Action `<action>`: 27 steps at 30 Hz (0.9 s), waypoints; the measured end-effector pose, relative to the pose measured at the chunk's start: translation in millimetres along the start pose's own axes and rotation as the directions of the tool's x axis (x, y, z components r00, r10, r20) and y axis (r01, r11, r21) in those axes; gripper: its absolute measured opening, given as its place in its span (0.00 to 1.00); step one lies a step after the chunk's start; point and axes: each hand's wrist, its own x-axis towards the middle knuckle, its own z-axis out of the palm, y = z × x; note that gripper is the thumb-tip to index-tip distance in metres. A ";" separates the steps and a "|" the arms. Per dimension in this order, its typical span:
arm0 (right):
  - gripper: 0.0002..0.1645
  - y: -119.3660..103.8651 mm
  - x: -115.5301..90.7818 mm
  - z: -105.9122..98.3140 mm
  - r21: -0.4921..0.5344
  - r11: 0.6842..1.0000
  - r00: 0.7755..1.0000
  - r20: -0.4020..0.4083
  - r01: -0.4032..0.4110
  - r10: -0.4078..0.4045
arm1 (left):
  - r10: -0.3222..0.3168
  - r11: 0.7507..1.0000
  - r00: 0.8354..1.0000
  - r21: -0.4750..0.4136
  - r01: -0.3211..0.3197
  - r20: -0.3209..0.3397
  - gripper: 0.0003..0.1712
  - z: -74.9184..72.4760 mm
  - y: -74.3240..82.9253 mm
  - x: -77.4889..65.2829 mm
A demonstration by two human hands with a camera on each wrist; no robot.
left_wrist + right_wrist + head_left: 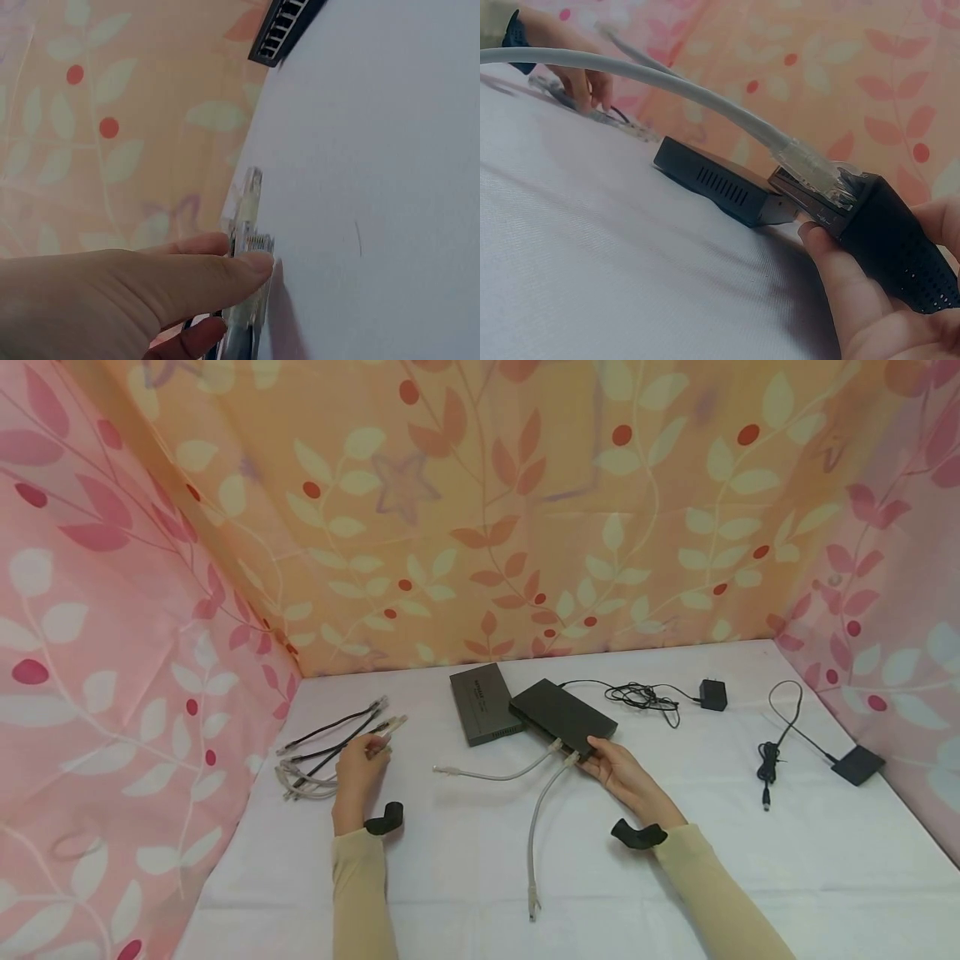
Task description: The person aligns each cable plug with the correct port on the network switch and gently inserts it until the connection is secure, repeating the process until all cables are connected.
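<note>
My right hand (628,783) grips the near right corner of a black network switch (564,714), held slightly tilted. Two grey network cables (536,827) are plugged into its port side, their other ends trailing over the cloth. In the right wrist view, the clear plug (814,174) of one sits in a port. At the left, my left hand (362,774) pinches the ends of short network cables from a small bunch; clear plugs (255,244) show by the thumb in the left wrist view. Fingers hide exactly how many it holds.
Another dark network switch (483,703) lies just left of the held one. Black and grey short cables (322,756) lie at the left. Two power adapters, one at the back (713,695) and one at the right (858,765), lie with their cords. Patterned curtains surround the white-covered table (465,860).
</note>
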 end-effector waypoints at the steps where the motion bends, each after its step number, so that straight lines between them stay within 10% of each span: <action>1: 0.30 0.0 -0.1 0.0 -0.001 1.000 1.000 -0.001 -0.001 0.001 | -0.007 1.000 1.000 0.009 0.007 0.000 0.14 -0.8 -1.1 -0.4; 27: 0.31 -2.2 -0.7 0.9 0.007 1.000 1.000 -0.009 -0.015 0.015 | -0.017 1.000 1.000 -0.006 0.017 -0.015 0.12 -11.5 3.5 -3.7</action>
